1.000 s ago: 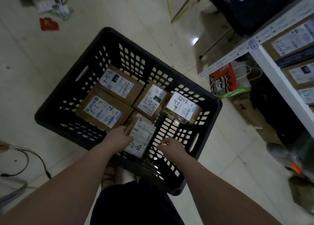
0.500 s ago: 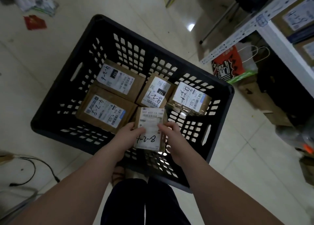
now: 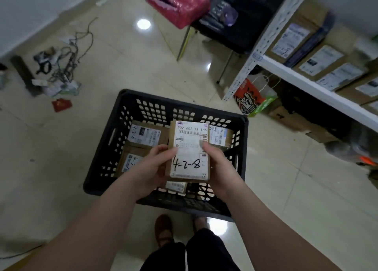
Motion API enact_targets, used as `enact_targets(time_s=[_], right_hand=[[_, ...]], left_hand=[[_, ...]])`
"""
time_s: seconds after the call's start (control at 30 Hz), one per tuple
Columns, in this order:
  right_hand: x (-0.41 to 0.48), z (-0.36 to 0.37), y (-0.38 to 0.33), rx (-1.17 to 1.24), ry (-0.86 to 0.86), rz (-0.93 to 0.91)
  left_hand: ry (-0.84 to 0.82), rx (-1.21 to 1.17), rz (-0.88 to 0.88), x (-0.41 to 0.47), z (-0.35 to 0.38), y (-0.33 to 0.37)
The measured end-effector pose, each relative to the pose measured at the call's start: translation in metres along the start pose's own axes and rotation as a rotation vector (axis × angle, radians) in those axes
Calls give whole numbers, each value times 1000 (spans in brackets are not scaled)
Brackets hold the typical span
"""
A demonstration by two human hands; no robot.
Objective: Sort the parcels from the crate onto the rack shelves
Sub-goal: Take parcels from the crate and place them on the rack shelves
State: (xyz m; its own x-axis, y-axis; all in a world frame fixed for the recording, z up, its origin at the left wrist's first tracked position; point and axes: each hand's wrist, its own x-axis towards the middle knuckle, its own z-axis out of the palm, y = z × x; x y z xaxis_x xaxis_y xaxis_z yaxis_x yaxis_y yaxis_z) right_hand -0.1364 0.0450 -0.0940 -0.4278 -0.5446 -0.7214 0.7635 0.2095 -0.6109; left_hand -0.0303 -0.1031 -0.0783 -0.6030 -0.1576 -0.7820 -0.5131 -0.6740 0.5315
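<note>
Since handwritten "4-2-8" likely decides shelf, small brown cardboard parcel with white label (image 3: 190, 135) held label-up over black plastic lattice crate (image 3: 96, 168), near centre. Left hand (image 3: 150, 168) and right hand (image 3: 219, 166) curl round its side edges, thumbs on top, code left uncovered. White metal rack (image 3: 306, 83) far right; shelf tags blurred. Other brown parcels (image 3: 143, 135) in crate partly hidden, count unclear.

The held parcel (image 3: 190, 148) hides part of the crate (image 3: 180, 99); rack (image 3: 302, 82) labels are blurred.

Glossy beige tile floor (image 3: 126, 70), white wall (image 3: 26, 9)
</note>
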Motion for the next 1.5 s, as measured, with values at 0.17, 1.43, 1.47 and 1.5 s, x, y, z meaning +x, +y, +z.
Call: enact_targets(time_s=[0.17, 1.43, 1.47, 1.5], right_hand=[[-52, 0, -18, 37, 84, -114], [-440, -365, -230, -404, 666, -990], [-445, -366, -239, -458, 648, -1016], [-449, -368, -248, -500, 654, -1034]], left_hand=[[-41, 26, 47, -37, 30, 14], [-442, 479, 666, -165, 609, -14], [-447, 469, 683, -169, 621, -9], [-458, 460, 692, -172, 632, -5]])
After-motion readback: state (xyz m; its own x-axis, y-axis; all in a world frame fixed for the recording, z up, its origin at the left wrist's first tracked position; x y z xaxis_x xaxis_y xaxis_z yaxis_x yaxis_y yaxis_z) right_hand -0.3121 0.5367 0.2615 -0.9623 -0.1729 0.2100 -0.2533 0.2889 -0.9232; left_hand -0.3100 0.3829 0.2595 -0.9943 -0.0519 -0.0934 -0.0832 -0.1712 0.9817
